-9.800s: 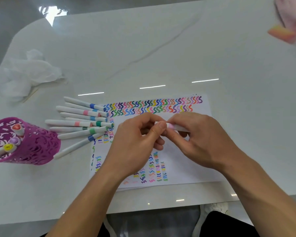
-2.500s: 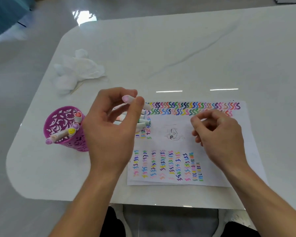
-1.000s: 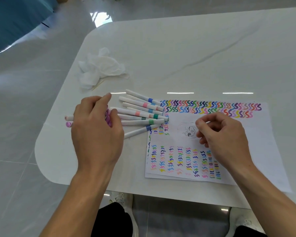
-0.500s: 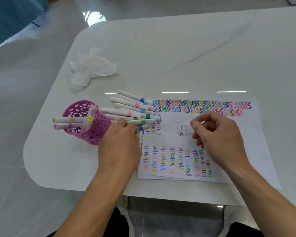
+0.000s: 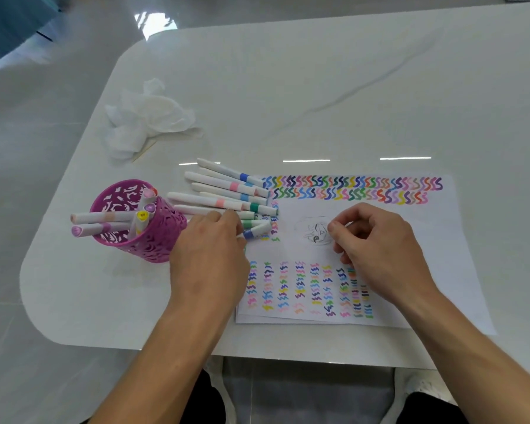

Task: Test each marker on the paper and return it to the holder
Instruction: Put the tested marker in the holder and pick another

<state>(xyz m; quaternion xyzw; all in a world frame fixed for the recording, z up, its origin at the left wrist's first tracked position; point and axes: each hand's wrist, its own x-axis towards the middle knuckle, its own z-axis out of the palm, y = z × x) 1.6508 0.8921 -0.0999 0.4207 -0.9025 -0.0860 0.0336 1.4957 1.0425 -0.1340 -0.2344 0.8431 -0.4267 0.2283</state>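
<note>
Left hand fingers the loose markers, grip unclear. Right hand rests curled, seemingly empty, on the paper. Next, I'd guess: lift one and uncap it.

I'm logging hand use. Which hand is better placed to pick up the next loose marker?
Left hand: its fingertips touch the loose markers beside the holder. The right hand lies over the paper, farther off.

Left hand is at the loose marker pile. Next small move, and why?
Likely pinch the blue-banded marker at the left hand fingertips and lift it toward the paper: it lies nearest in the loose pile, outside the purple holder, so it probably awaits testing.
</note>
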